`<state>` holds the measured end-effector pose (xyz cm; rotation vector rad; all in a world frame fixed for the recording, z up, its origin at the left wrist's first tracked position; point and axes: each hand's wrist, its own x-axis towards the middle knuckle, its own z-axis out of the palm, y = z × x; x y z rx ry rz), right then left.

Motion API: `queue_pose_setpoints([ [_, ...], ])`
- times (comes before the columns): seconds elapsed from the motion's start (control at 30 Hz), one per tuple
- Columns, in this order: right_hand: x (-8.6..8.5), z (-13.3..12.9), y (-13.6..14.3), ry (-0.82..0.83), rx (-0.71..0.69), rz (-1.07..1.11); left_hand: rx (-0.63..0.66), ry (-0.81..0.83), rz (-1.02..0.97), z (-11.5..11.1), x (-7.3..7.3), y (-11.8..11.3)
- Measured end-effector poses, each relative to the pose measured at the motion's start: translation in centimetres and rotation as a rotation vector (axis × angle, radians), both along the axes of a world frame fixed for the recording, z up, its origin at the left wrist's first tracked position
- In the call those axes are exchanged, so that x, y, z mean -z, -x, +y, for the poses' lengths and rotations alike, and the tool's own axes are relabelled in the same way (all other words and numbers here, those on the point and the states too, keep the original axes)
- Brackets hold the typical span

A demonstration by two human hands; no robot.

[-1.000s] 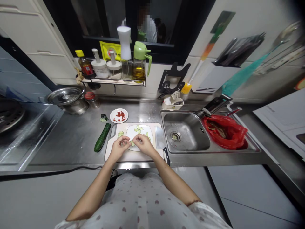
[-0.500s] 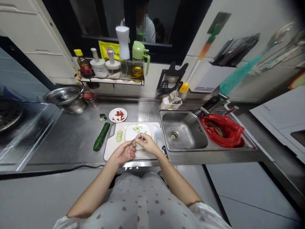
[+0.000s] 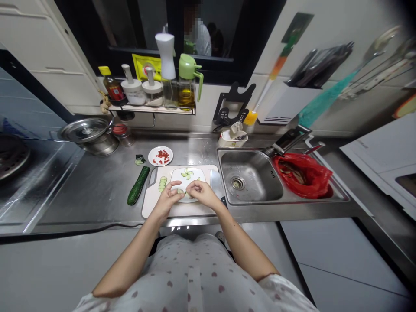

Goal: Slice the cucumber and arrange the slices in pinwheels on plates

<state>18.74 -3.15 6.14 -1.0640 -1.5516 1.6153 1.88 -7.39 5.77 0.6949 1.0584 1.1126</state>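
At frame centre a cutting board [image 3: 169, 210] lies on the counter [image 3: 97, 190], bearing a plate [image 3: 190, 175] with both hands over its lower edge, a cucumber [image 3: 138, 185] left of it, the sink [image 3: 250, 182] right.

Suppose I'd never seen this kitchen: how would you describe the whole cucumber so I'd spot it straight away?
Start at the steel sink and move left along the counter to the white cutting board under the person's hands. Just off the board's left edge lies the whole cucumber, slanted on the bare steel. It is long, dark green and uncut, unlike the pale slices on the board.
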Motion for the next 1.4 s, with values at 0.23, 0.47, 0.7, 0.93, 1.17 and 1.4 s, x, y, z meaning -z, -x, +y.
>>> queue_pose_setpoints([
  [0.23,-0.7,0.3,-0.4,-0.062,-0.081,-0.096,0.0,-0.109,0.128,-0.2,-0.4,-0.5],
  [0.47,-0.6,0.4,-0.4,-0.04,-0.126,-0.083,-0.005,-0.181,0.223,-0.2,-0.4,-0.5],
  [0.7,-0.7,0.4,0.0,-0.03,-0.093,-0.093,-0.048,-0.32,0.365,-0.5,-0.9,-0.8],
  [0.93,0.0,1.1,0.0,-0.02,-0.059,-0.111,-0.061,-0.359,0.425,-0.1,0.3,-1.0],
  [1.17,1.2,3.0,-1.7,0.056,-0.127,-0.223,-0.093,-0.24,0.413,1.5,3.1,-2.3],
  [1.4,2.9,5.7,-3.9,-0.033,-0.198,-0.357,-0.092,-0.181,0.372,3.1,4.8,-3.9],
])
